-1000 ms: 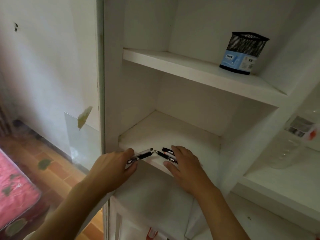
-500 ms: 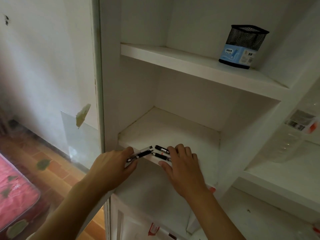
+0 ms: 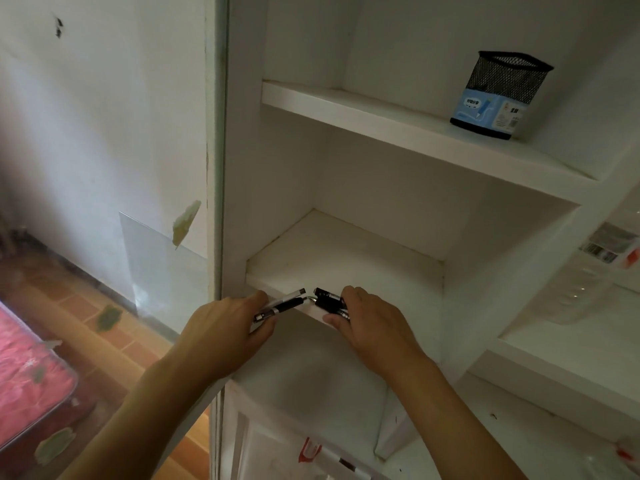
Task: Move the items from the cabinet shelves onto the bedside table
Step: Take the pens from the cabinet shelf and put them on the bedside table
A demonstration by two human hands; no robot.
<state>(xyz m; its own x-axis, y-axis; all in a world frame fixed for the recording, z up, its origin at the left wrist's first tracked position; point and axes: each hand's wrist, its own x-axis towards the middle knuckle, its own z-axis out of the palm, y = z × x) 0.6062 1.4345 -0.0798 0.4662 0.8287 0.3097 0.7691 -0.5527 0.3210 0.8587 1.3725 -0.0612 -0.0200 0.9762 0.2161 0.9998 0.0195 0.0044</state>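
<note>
At lower centre of the frame, slim black-and-silver plastic pens (image 3: 281, 305) lie at the white middle shelf's (image 3: 346, 265) front edge — light, stiff, prone to rolling, best pinched mid-barrel. The left hand (image 3: 221, 336) grips some; the right hand (image 3: 372, 325) curls round more black pens (image 3: 329, 299).

White built-in cabinet (image 3: 242, 168) with open shelves (image 3: 415, 133), dimly lit. To its left, a scuffed white wall (image 3: 104, 116) bearing a peeling patch (image 3: 186, 221) and a glossy lower panel (image 3: 162, 268). Floor of orange-brown tiles (image 3: 114, 341); a pink patterned mattress (image 3: 24, 382) lies at lower left.
</note>
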